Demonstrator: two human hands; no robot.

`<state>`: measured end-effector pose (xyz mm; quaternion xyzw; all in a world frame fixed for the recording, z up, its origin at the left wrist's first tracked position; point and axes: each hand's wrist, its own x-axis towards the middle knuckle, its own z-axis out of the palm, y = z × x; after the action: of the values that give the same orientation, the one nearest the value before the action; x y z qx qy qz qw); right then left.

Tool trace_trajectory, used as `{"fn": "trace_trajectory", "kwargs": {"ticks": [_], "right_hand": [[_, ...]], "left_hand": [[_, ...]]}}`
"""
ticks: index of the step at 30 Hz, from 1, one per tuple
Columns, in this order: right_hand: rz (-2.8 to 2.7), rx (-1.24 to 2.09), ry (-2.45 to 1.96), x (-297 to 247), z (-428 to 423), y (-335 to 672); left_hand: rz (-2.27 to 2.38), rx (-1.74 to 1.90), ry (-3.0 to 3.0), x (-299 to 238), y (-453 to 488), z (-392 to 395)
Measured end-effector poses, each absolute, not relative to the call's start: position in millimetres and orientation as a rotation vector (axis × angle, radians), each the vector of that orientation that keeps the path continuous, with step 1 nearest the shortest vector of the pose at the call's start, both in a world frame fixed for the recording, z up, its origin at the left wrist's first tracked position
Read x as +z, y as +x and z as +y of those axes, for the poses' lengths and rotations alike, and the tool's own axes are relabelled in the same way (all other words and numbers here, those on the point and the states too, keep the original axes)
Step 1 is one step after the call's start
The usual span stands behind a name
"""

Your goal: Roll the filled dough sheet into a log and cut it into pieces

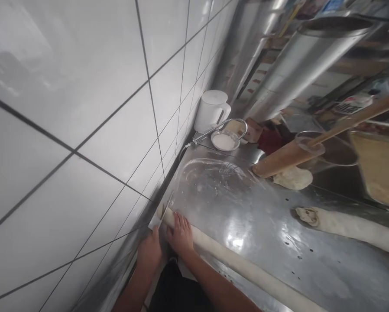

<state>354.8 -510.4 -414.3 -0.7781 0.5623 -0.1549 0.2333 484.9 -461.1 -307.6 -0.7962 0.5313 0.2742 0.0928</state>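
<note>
Almost no wording is coming through clearly in this blurred, steeply tilted view. Toward the upper right, a white label [352, 105] is showing bold dark lettering that seems to begin with "ul", though the remaining letters are smearing together and the word cannot be made out. Along the top edge, a blue-and-white printed sign [332, 5] is showing pale marks, but they are too small and too cut off by the frame to read, so its wording and any brand stay unknown.
</note>
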Motion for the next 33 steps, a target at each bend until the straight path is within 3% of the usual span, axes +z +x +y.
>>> {"fn": "trace_trajectory", "kwargs": {"ticks": [5, 14, 21, 28, 33], "right_hand": [[1.583, -0.342, -2.029, -396, -528, 362], [1.332, -0.087, -2.003, -394, -610, 414], [1.610, -0.075, -1.823, -389, -686, 377], [1.491, -0.111, -1.996, -400, -598, 385], [1.453, -0.161, -1.890, -413, -567, 381]], "left_hand": [[1.587, 0.835, -2.389, -305, 494, -459], [1.434, 0.799, -2.726, -302, 527, -376], [1.567, 0.745, -2.668, -326, 531, -372], [1.694, 0.702, -2.514, -358, 531, -393], [1.643, 0.763, -2.450, -363, 535, -397]]}}
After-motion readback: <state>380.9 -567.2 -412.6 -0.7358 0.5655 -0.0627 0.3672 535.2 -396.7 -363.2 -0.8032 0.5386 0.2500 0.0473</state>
